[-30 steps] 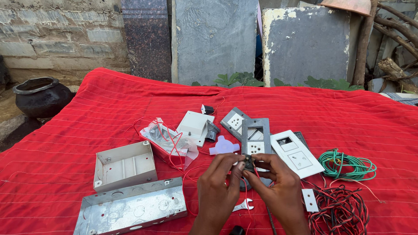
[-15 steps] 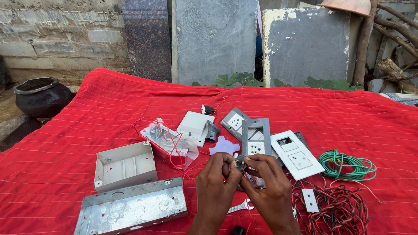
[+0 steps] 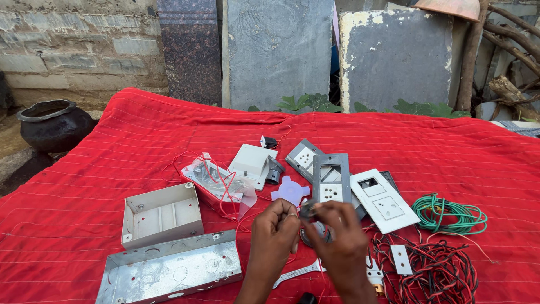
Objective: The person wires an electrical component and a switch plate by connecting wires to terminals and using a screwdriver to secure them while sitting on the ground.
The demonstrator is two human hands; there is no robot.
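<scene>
My left hand (image 3: 274,232) and my right hand (image 3: 337,242) meet over the red cloth (image 3: 112,146), both pinching a small dark round electrical part (image 3: 308,210) between their fingertips. Below the hands a small metal spanner (image 3: 295,274) lies on the cloth. Just beyond the hands are a grey switch frame (image 3: 331,177), a lilac plastic piece (image 3: 290,191) and a white switch plate (image 3: 383,200).
A long metal box (image 3: 169,276) and a square white box (image 3: 161,214) lie at the left. A clear bag with red wire (image 3: 219,180), a green wire coil (image 3: 447,214) and red-black wires (image 3: 444,270) surround the hands. A black pot (image 3: 53,124) stands off the cloth.
Both hands have shifted slightly left and nearer, still together on the small dark part. The things on the cloth have not moved.
</scene>
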